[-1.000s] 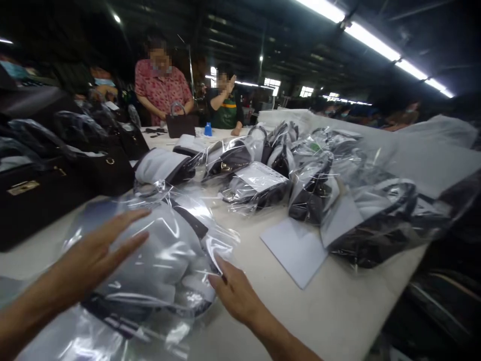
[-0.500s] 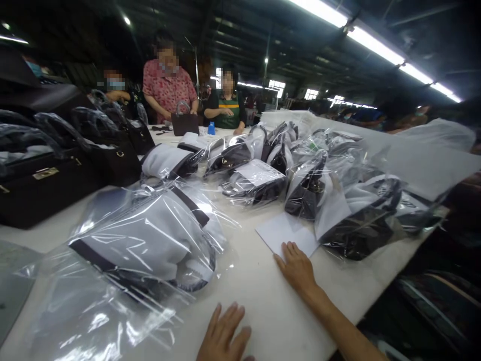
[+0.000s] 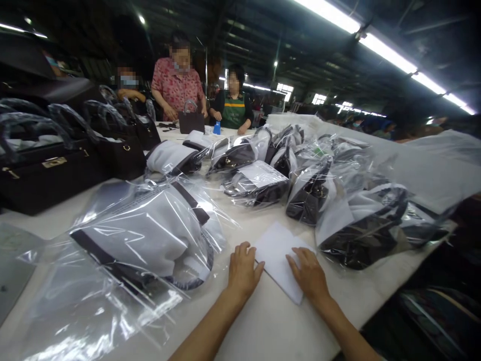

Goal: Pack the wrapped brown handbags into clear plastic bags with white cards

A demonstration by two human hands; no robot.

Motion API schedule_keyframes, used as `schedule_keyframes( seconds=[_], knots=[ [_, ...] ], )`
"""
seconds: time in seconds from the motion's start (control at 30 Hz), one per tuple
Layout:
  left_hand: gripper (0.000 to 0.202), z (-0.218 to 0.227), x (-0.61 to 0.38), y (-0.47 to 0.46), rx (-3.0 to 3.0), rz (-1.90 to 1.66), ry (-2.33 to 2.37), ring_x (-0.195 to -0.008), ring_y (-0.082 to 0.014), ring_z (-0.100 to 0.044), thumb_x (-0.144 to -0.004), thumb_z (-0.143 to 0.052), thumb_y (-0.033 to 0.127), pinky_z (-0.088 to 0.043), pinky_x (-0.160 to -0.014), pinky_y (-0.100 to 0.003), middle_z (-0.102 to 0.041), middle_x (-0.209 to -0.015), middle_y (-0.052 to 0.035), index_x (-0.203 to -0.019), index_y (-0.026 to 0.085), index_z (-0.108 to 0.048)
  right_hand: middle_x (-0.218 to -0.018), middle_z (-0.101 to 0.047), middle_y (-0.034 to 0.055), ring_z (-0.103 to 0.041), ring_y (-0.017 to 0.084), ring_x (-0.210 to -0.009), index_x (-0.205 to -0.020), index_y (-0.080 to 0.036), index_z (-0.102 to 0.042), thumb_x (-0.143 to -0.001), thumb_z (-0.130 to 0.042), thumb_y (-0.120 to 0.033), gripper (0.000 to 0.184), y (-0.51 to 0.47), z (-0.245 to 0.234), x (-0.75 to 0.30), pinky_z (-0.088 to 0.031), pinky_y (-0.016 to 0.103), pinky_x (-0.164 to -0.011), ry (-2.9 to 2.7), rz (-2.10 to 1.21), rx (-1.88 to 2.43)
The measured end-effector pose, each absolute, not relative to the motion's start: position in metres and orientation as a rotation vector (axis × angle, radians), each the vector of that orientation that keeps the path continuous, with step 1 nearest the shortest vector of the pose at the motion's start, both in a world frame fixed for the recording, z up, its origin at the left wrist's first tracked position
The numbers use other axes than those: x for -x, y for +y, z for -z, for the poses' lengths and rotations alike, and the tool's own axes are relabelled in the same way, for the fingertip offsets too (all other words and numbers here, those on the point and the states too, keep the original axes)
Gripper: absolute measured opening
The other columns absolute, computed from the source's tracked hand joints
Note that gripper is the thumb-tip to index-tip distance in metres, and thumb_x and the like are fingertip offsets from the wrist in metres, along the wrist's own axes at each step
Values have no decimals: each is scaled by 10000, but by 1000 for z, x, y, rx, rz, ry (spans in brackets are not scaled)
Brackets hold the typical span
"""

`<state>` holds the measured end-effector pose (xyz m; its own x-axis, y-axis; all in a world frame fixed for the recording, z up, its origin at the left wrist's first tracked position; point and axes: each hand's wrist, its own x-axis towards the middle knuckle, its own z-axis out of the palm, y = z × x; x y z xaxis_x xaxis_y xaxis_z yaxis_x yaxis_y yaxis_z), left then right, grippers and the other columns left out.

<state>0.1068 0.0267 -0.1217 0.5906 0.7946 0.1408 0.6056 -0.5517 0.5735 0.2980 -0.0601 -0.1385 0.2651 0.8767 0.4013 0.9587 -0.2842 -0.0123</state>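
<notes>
A small stack of white paper sheets (image 3: 276, 250) lies on the pale table in front of me. My left hand (image 3: 243, 271) rests at its left edge, fingers apart and slightly curved, the thumb by the paper's edge. On the right part of the sheets lies my right hand (image 3: 311, 275), open, with its fingertips touching the paper. Neither hand lifts anything. To the left is a large handbag in clear plastic (image 3: 139, 235), lying on its side with white wrapping over it.
Several plastic-wrapped handbags (image 3: 259, 180) cover the table's far and right parts. Dark handbags with wrapped handles (image 3: 67, 170) stand at left. Across the table, a person in a red patterned shirt (image 3: 176, 85) handles a dark bag beside a person in a green apron (image 3: 233, 110).
My left hand has moved up and forward from the table's near edge to the paper. The paper now lies turned and somewhat nearer, with my right hand still on it.
</notes>
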Motion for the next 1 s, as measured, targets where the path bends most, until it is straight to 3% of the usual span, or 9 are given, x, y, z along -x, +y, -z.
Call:
schedule_keyframes(
  seconds=[0.07,0.17,0.27,0.33,0.43,0.53,0.67,0.9,1.0],
  knots=[
    [419,126,-118,33,-2364,-507,1085,-1074,-314,-464,-694,-629,372,-411,-882,-483,-507,-1200,-134,-1048,157,-565,-912,-579,106,-519,228,-892,-972,-125,-559,-862,-443,-379,300,-43,139,-311,-430,355,-766,-1649,483,2400],
    [750,132,-117,35,-2385,-404,1050,-1202,-349,-350,-579,-707,469,-329,-952,-521,-386,-1345,-147,-1222,177,-454,-843,-567,83,-511,231,-846,-859,-155,-555,-855,-445,-395,264,-42,147,-305,-418,365,-739,-1709,428,2422],
    [1003,131,-103,37,-2449,-180,862,-1309,-352,-163,-510,-702,588,-210,-1011,-559,-184,-1444,-163,-1335,187,-298,-918,-561,83,-498,221,-888,-904,-163,-536,-846,-465,-391,246,-64,156,-285,-405,359,-774,-1767,384,2290],
    [1055,128,-94,42,-2493,-35,672,-1318,-358,-127,-473,-702,628,-189,-1010,-577,-150,-1451,-163,-1344,209,-279,-971,-557,83,-491,209,-928,-966,-165,-522,-841,-479,-396,267,-80,158,-279,-397,346,-810,-1797,322,2203],
    [822,126,-87,50,-2566,-40,577,-1298,-338,-208,-592,-676,567,-249,-993,-540,-265,-1427,-115,-1291,266,-366,-1051,-546,85,-475,204,-999,-1009,-174,-520,-848,-463,-410,291,-88,156,-289,-376,341,-867,-1824,241,2159],
    [577,131,-89,53,-2640,-201,602,-1238,-312,-319,-691,-626,513,-319,-954,-477,-403,-1352,-72,-1197,284,-471,-1154,-513,130,-443,245,-1070,-1128,-132,-492,-868,-415,-408,387,-79,154,-314,-361,377,-884,-1653,340,2375],
    [543,138,-92,50,-2690,-295,584,-1200,-315,-357,-716,-575,545,-341,-914,-469,-432,-1324,-82,-1179,273,-490,-1022,-596,97,-506,236,-947,-1078,-145,-557,-878,-391,-401,365,-61,150,-336,-392,334,-793,-1552,274,2600],
    [513,134,-92,47,-2686,-314,626,-1218,-308,-338,-742,-552,532,-321,-924,-477,-422,-1328,-88,-1182,279,-485,-793,-643,74,-565,188,-750,-1119,-177,-572,-897,-361,-368,361,-53,116,-325,-377,284,-690,-1558,371,2567],
    [522,133,-92,46,-2684,-311,638,-1220,-303,-340,-733,-549,553,-323,-925,-472,-424,-1328,-80,-1179,289,-484,-957,-626,92,-553,202,-853,-1172,-163,-528,-893,-372,-382,387,-48,103,-326,-377,294,-743,-1521,458,2504]
  ],
)
